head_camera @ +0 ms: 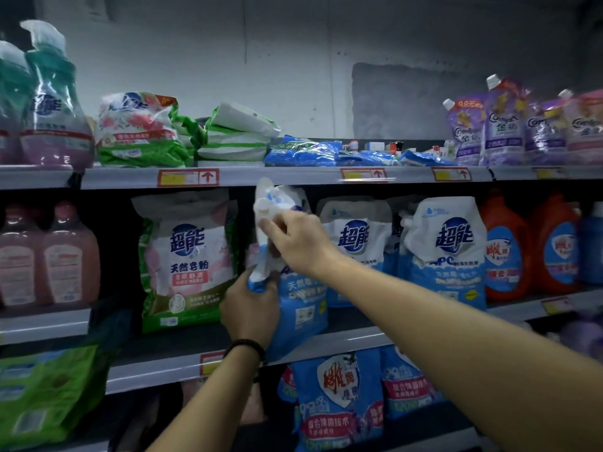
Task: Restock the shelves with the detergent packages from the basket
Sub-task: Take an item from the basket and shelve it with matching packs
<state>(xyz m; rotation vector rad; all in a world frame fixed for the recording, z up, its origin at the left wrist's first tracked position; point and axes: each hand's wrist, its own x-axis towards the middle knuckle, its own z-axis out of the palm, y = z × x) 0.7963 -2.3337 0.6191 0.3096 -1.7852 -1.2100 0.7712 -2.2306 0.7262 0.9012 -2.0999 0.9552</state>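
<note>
Both hands are clamped on a blue-and-white detergent pouch (295,288) held upright at the middle shelf (342,337): the right hand (300,244) pinches its white top near the spout, and the left hand (249,309) grips its lower left edge. The pouch sits between a green-and-pink bag (187,259) to the left and matching blue pouches (447,252) to the right.

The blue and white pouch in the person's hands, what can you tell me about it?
The blue and white pouch is a soft, glossy plastic bag, white at its top, where a spout sticks out, and blue lower down with printed labels. It stands roughly upright at the front of the middle shelf, between a green and pink bag and matching pouches. The right hand pinches its crumpled top; the left hand grips its lower left side.
</note>
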